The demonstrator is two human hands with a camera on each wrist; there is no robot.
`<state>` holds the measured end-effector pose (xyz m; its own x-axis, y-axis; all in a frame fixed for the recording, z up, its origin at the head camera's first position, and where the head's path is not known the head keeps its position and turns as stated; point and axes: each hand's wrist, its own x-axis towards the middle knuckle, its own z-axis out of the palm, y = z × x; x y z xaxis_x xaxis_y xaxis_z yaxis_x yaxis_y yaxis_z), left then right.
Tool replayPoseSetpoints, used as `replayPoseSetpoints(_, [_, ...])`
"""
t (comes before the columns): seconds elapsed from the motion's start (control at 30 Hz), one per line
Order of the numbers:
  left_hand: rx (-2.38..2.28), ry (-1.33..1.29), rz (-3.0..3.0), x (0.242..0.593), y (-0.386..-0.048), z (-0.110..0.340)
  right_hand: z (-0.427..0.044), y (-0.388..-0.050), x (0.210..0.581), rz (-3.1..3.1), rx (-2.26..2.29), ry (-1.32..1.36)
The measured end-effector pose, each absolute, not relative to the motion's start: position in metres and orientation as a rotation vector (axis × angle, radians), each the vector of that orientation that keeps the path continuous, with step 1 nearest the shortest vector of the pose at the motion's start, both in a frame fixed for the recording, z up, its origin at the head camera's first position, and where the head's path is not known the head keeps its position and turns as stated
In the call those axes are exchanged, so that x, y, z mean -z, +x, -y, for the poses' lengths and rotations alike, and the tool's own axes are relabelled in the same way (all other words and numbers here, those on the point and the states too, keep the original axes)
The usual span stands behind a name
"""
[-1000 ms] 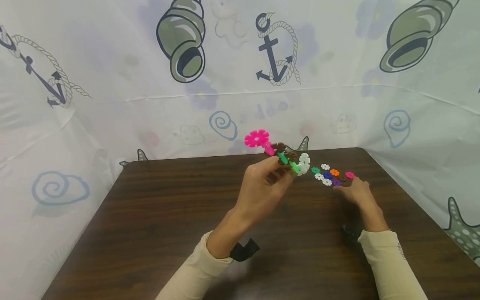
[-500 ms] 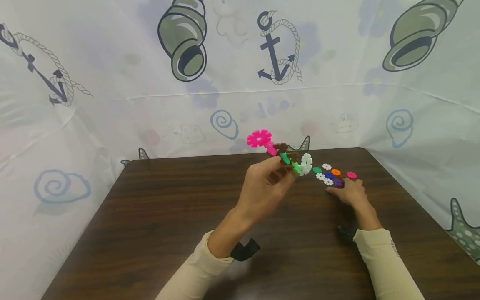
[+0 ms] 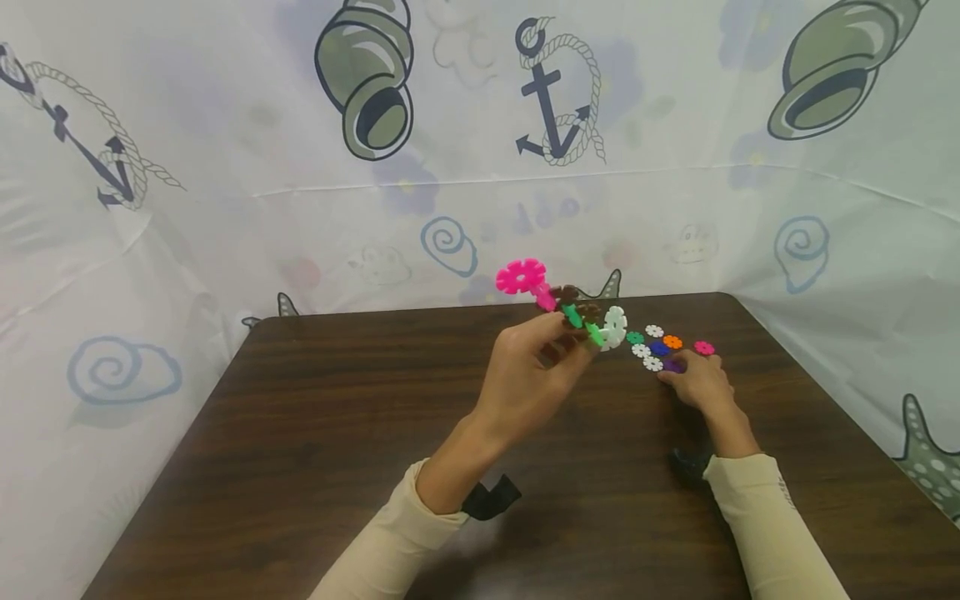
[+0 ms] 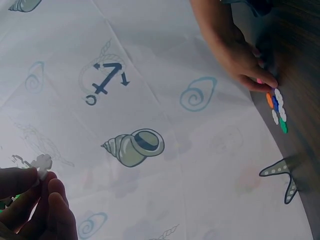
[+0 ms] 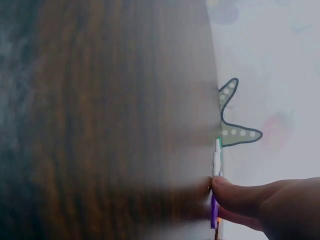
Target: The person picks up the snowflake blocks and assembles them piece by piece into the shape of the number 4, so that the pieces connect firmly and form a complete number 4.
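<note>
My left hand [image 3: 528, 375] pinches a chain of interlocked snowflake discs [image 3: 573, 315] in pink, brown, green and white, held up over the table. In the left wrist view, the fingers of that hand [image 4: 37, 210] grip near a white disc [image 4: 42, 163]. My right hand [image 3: 703, 385] is down at the loose discs, thumb and fingers around a purple snowflake disc [image 3: 672, 367]. The right wrist view shows the thumb [image 5: 232, 192] against the row of discs, with the purple disc [image 5: 214, 212] beside it. The fingers partly cover the purple disc.
Loose discs lie flat around it: white [image 3: 654, 331], green [image 3: 635, 337], orange [image 3: 672, 342], blue [image 3: 659, 348] and pink [image 3: 704, 347]. The brown wooden table [image 3: 337, 433] ends at a printed cloth backdrop [image 3: 225, 250]. A black strap [image 3: 491, 498] hangs at the left wrist.
My right hand has shifted slightly left from beside the pink disc, and its fingers have come over the purple disc. The left hand keeps its chain almost still.
</note>
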<state>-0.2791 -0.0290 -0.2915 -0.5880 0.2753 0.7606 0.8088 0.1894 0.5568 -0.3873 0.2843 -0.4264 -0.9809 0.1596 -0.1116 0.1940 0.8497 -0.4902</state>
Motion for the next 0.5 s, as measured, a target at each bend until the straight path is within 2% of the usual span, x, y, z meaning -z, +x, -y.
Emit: replayPoseSetpoints(0.5, [1.401, -0.997, 1.982, 0.2902, -0.2778, 0.0287, -0.2854, -0.3884, 0.4243, -2.968, 0.792, 0.236])
